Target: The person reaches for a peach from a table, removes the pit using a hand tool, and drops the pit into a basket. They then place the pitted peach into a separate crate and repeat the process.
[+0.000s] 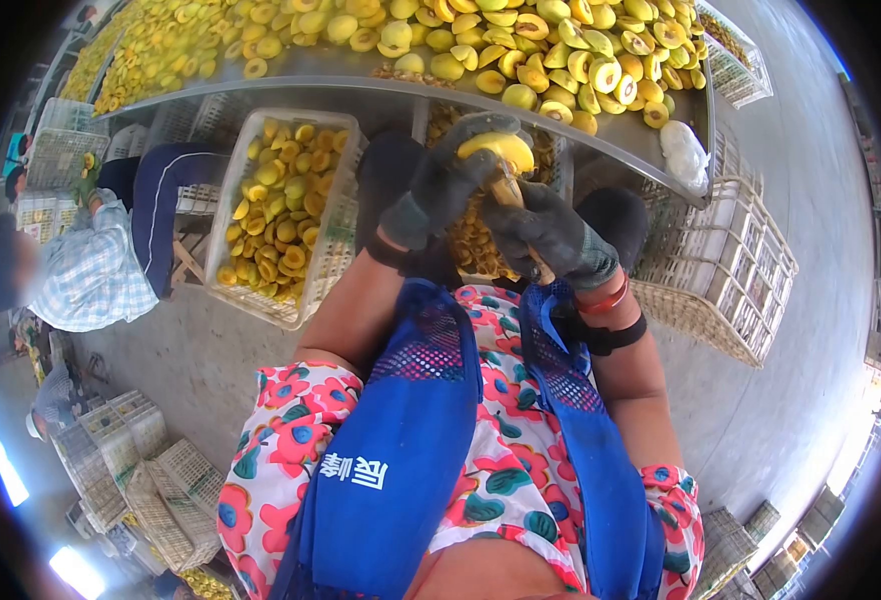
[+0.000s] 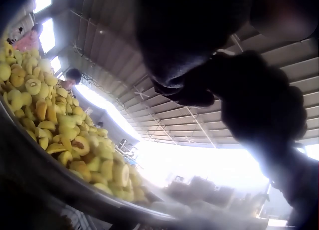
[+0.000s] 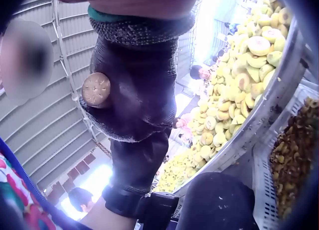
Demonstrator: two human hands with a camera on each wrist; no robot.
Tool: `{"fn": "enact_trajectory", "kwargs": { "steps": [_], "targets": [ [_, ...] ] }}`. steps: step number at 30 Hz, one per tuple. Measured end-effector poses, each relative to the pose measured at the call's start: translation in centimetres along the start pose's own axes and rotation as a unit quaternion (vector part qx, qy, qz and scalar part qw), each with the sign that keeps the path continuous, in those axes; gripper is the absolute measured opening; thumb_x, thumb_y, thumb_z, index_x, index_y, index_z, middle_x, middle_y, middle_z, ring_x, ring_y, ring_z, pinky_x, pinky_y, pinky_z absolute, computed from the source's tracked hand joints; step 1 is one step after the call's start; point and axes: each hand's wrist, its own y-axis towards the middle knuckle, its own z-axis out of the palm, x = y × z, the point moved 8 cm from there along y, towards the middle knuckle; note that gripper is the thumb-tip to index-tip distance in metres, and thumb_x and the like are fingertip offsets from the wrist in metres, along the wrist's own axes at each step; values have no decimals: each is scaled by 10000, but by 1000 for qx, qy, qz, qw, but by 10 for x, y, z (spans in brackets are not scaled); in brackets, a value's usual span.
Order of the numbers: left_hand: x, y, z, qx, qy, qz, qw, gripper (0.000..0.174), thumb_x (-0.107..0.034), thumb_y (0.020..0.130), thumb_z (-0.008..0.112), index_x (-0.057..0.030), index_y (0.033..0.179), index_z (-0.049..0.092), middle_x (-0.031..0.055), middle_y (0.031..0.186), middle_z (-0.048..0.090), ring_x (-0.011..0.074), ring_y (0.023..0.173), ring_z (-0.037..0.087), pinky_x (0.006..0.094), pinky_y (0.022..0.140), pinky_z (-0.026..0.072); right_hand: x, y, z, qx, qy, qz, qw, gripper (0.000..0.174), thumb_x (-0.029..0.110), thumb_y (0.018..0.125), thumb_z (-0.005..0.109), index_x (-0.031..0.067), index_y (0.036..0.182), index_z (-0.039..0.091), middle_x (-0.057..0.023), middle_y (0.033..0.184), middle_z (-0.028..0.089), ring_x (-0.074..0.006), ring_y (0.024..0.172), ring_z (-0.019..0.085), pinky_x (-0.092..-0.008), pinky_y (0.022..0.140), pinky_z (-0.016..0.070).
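Note:
In the head view my gloved left hand (image 1: 441, 185) grips a yellow peach half (image 1: 501, 150) with its cut side turned toward the other hand. My gloved right hand (image 1: 551, 232) holds a wooden-handled tool (image 1: 508, 192), its front end up against the fruit; the working tip is hidden. The round butt of the wooden handle (image 3: 96, 89) sticks out of the right glove (image 3: 134, 75) in the right wrist view. In the left wrist view both hands are dark shapes, with the right hand (image 2: 264, 98) at the right.
Halved peaches (image 1: 561, 60) are heaped on a metal-rimmed table (image 1: 291, 85) ahead. A crate of fruit halves (image 1: 286, 215) stands at left, beside a seated person (image 1: 91, 255). Brown scraps (image 3: 294, 160) fill a crate beneath. White crates (image 1: 716, 270) stand at right, near a white bag (image 1: 684, 155).

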Motion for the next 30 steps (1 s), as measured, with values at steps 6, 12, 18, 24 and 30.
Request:
{"fn": "enact_trajectory", "kwargs": {
  "steps": [6, 12, 18, 24, 30],
  "targets": [
    [11, 0, 6, 75, 9, -17, 997, 427, -283, 886, 559, -6, 1209, 526, 114, 1150, 568, 186, 1065, 544, 323, 907, 457, -20, -6, -3, 61, 178, 106, 976, 179, 164, 896, 568, 22, 992, 514, 17, 563, 426, -68, 397, 410, -206, 340, 285],
    [13, -3, -2, -4, -78, -44, 996, 438, -342, 918, 533, -15, 1210, 529, 82, 1102, 576, 161, 1032, 552, 299, 880, 458, -21, 6, -1, -16, 88, 22, 996, 190, 129, 879, 566, -5, 999, 504, -8, 577, 452, -99, 378, 411, -226, 338, 299],
    [14, -16, -82, -273, -13, 2, 962, 413, -383, 947, 475, -44, 1174, 541, 88, 1035, 596, 156, 958, 575, 286, 806, 476, -38, 27, 10, -20, 174, -17, 984, 160, 166, 911, 545, 24, 980, 517, -21, 595, 480, -116, 388, 437, -238, 348, 346],
    [-17, -96, -220, -315, 385, -40, 866, 394, -363, 925, 494, -46, 1151, 556, 135, 1034, 631, 256, 970, 604, 346, 845, 466, -35, 28, -17, -137, -29, -38, 989, 160, 178, 926, 538, 27, 975, 522, -24, 573, 472, -106, 375, 422, -230, 350, 337],
    [34, -249, -336, -172, 686, -449, 546, 472, -380, 916, 475, -66, 1268, 494, 218, 1209, 564, 372, 1118, 537, 427, 948, 416, -58, 32, -40, -180, -16, -21, 983, 159, 179, 922, 549, 22, 946, 536, -30, 581, 488, -121, 398, 454, -241, 356, 342]
  ]
}}
